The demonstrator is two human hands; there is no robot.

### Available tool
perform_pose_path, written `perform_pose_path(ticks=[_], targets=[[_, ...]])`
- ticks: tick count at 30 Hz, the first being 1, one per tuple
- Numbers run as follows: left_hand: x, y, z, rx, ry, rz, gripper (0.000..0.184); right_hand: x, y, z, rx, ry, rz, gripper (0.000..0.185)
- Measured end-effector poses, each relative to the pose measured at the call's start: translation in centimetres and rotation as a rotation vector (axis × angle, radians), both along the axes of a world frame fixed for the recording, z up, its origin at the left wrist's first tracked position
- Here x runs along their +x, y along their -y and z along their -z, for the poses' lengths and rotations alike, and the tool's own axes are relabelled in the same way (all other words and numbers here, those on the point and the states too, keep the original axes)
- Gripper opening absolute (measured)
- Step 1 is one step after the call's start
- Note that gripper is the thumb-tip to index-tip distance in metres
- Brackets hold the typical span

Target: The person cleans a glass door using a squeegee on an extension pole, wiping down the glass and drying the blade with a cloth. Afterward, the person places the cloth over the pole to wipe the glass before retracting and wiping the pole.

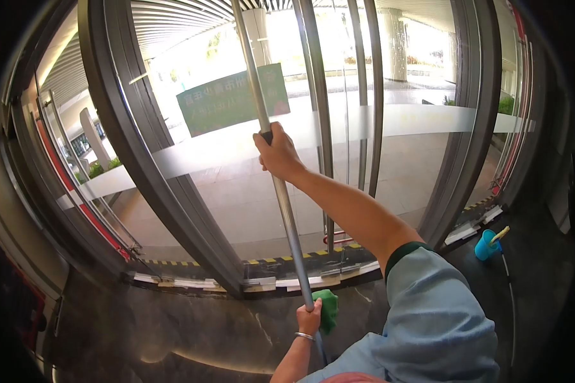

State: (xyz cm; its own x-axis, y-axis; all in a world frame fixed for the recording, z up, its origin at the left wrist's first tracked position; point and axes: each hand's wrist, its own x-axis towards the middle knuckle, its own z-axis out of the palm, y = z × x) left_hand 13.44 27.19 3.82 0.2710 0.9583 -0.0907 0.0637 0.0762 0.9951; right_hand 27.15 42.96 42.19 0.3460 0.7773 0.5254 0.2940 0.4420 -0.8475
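Observation:
A long metal pole (291, 230) runs slantwise up in front of the glass door, and its top end leaves the view. Closed around it at about sign height is my right hand (280, 153), arm stretched forward. Lower down, my left hand (308, 319), with a silver bangle at the wrist, grips the same pole. A green cloth (328, 311) hangs right beside the left fingers; whether they pinch it too, I cannot tell. Behind the pole, a green sign (230, 102) with lettering is on the glass.
Tall metal door handles (319, 127) stand just right of the pole. Dark door frames (153, 185) flank the glass. A light blue bucket (485, 247) with a yellowish item in it stands on the dark floor at right. White strips (338, 277) lie along the door's foot.

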Motion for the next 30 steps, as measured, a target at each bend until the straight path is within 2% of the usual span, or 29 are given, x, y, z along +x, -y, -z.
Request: perform_pose_path(ticks=[4, 7, 9, 13, 16, 18, 20, 24, 27, 30], targets=[[-2.7, 3.6, 2.1, -0.173, -0.03, 0.046, 0.034, -1.1, 2.1, 5.1, -0.051, -0.045, -0.017, 0.026], [-4.9, 6.5, 6.9, -0.213, -0.073, 0.082, 0.034, -2.3, 4.3, 10.2, -0.087, -0.054, 0.004, 0.023], [-6.8, 8.7, 10.6, -0.24, -0.205, 0.137, 0.035, -3.4, 5.6, 14.1, -0.087, -0.084, -0.006, 0.019], [-10.3, 14.6, 13.6, -0.319, -0.302, 0.084, 0.037, -5.9, 9.1, 20.9, -0.164, -0.145, -0.008, 0.018], [-11.9, 17.6, 15.9, -0.33, -0.334, 0.066, 0.037, -7.1, 11.2, 23.0, -0.154, -0.201, -0.014, 0.019], [-11.9, 18.4, 16.7, -0.296, -0.321, 0.028, 0.037, -7.4, 12.0, 22.2, -0.117, -0.189, -0.032, 0.018], [-10.8, 17.4, 15.8, -0.15, -0.319, -0.009, 0.037, -7.0, 11.9, 20.2, -0.099, -0.23, -0.086, 0.018], [-7.1, 13.3, 12.2, -0.125, -0.241, -0.047, 0.036, -5.1, 11.1, 14.2, -0.025, -0.205, -0.083, 0.019], [-3.6, 7.8, 9.8, -0.003, -0.224, -0.053, 0.036, -2.0, 8.3, 9.0, 0.047, -0.154, -0.04, 0.021], [-0.4, 3.8, 5.2, 0.123, -0.235, -0.046, 0.036, 1.1, 6.5, 4.6, 0.078, -0.111, 0.021, 0.023]])
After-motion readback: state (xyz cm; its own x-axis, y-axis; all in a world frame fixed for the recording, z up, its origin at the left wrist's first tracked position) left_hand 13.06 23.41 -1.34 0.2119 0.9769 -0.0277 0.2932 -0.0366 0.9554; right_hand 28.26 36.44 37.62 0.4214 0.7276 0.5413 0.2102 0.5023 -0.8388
